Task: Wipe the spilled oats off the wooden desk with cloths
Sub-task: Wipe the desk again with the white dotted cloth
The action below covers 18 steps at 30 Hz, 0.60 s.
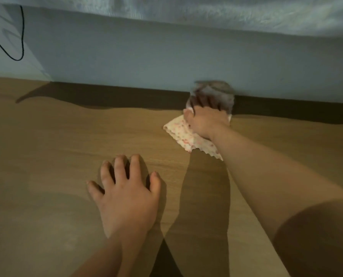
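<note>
Across the foreground: wooden desk (46, 146), brown grain, its far edge meeting the wall, crossed by the shadows of both arms.
Behind it: pale blue-grey wall (126, 56), with a dark band of shadow along its foot.
At the top edge: white textured fabric (186, 11), hanging over the wall; its kind cannot be told.
Right hand (204, 122): arm stretched to the far side of the desk, palm down on the cloths, fingers (201, 101) spread forward and pressing, not clenched; blurred.
Left hand (124, 196): released, holding nothing, resting on bare desk nearer the person, fingers splayed and slightly arched, well apart from the cloths.
Patterned cloth (178, 132): white with small red marks, flat on the desk, partly under the right hand and wrist.
Grey cloth (214, 90): bunched under the right fingertips, against the foot of the wall; blurred.
Black cable (22, 37): looping down the wall, far left.
</note>
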Motion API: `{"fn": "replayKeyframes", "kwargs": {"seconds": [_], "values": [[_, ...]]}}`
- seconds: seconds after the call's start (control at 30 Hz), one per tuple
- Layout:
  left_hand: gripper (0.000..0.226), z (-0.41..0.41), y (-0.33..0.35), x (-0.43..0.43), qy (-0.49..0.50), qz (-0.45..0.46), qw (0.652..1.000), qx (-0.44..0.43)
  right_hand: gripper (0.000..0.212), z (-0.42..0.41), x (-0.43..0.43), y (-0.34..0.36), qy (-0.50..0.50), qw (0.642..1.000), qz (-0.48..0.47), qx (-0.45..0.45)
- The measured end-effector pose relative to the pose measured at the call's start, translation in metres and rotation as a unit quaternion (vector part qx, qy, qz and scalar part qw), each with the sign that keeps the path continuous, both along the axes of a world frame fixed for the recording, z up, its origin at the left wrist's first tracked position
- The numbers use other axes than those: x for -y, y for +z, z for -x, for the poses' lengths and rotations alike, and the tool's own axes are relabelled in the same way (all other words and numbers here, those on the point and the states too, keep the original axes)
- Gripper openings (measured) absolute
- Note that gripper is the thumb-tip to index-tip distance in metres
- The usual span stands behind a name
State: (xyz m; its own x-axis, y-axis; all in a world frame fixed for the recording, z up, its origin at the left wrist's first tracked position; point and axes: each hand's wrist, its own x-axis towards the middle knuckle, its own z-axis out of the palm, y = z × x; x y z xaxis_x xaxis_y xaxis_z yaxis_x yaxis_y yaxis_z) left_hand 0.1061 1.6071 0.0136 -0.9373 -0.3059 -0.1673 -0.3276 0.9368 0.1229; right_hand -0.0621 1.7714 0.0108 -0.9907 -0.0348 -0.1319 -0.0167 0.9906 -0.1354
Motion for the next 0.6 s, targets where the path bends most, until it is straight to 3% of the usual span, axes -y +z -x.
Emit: {"fn": "replayKeyframes", "kwargs": {"seconds": [0.13, 0.27, 0.37, 0.43, 0.5, 0.6], "values": [[0.061, -0.002, -0.003, 0.000, -0.007, 0.004, 1.000, -0.014, 0.060, 0.000, -0.078, -0.007, -0.191, 0.981, -0.040, -0.008], [0.060, -0.003, -0.004, 0.000, -0.024, 0.009, 0.999, -0.021, 0.060, -0.007, -0.098, -0.005, -0.294, 0.955, -0.024, 0.004], [0.060, -0.004, -0.004, 0.002, -0.033, 0.012, 0.999, -0.023, 0.052, -0.013, -0.052, 0.000, -0.215, 0.976, -0.018, -0.009], [0.059, -0.003, -0.004, 0.001, -0.033, 0.012, 0.999, -0.021, 0.051, -0.027, -0.002, -0.002, -0.062, 0.997, 0.013, -0.038], [0.058, -0.003, -0.004, 0.000, -0.032, 0.015, 0.999, -0.024, 0.053, -0.044, 0.040, -0.004, 0.063, 0.996, 0.040, -0.039], [0.058, -0.003, -0.005, 0.002, -0.034, 0.015, 0.999, -0.030, 0.054, -0.056, 0.039, -0.007, 0.062, 0.997, 0.029, -0.033]]}}
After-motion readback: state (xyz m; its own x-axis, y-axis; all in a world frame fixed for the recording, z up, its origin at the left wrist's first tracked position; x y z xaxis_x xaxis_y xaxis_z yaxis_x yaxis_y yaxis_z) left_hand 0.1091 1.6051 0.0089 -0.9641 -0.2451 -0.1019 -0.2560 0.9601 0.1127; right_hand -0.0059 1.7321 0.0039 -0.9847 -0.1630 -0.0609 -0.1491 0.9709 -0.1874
